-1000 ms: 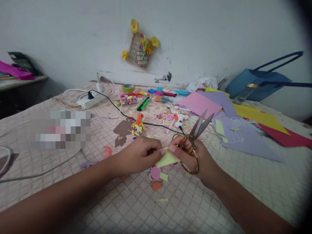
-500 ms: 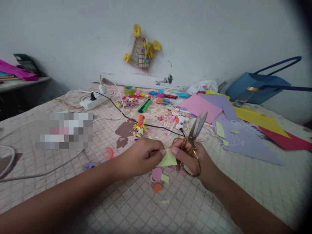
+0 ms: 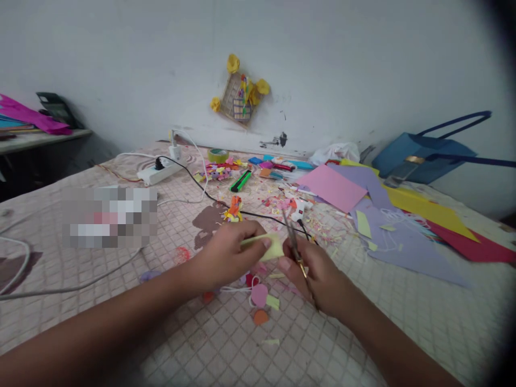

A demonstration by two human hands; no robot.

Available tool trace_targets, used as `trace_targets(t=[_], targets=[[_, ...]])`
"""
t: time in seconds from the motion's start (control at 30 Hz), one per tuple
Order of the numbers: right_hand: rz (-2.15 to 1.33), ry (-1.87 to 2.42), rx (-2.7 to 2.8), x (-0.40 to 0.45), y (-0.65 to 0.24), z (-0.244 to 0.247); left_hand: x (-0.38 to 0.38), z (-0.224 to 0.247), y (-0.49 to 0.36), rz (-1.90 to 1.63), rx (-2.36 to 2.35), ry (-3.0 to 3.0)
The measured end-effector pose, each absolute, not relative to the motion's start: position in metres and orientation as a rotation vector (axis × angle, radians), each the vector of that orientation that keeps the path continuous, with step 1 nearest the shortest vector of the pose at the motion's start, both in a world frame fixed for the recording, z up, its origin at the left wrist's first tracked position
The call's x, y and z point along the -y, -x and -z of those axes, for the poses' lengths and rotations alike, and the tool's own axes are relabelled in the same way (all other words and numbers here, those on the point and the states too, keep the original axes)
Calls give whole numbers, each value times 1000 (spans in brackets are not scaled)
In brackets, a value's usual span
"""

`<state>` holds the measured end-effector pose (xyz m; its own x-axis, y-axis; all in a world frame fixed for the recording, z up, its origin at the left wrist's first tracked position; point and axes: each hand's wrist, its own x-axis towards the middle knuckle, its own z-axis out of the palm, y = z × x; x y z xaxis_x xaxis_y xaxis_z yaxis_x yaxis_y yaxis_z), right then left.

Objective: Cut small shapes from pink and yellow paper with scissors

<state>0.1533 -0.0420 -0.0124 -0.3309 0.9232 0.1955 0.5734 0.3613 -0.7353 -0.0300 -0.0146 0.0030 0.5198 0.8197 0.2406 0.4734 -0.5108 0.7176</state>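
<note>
A piece of pale yellow-green paper (image 3: 273, 247) is pinched between the thumb and fingers of my left hand (image 3: 231, 252). Just right of it, my right hand (image 3: 316, 274) is closed on gold-handled scissors (image 3: 297, 248), turned edge-on with the blades pointing up and away. The right fingertips are close to the paper's edge; contact there I cannot make out. Below the hands lie a pink paper circle (image 3: 259, 295), an orange paper disc (image 3: 260, 317) and small green scraps (image 3: 273, 302). A colourful paper figure (image 3: 234, 208) lies beyond my left hand.
A white glue gun (image 3: 300, 208) with a black cord lies beyond my right hand, among paper bits. Further back are a green cutter (image 3: 241, 181), a tape roll (image 3: 218, 155) and a power strip (image 3: 159, 173). Coloured sheets (image 3: 334, 187) and a blue bag (image 3: 423, 156) are at the right.
My right hand has turned the scissors from a broad, spread view to edge-on and moved slightly off the paper. My left hand has tilted the paper and shifted it slightly up and left.
</note>
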Motion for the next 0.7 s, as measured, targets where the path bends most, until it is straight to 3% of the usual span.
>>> trace_targets(t=[0.27,0.7], targets=[[-589,1574,2283,47,-150,4,11,-19,43,-1150,-1133,-2059],[-672,1496,2229,54,-145,-4,13,-9,36,-1074,-1134,-2188]])
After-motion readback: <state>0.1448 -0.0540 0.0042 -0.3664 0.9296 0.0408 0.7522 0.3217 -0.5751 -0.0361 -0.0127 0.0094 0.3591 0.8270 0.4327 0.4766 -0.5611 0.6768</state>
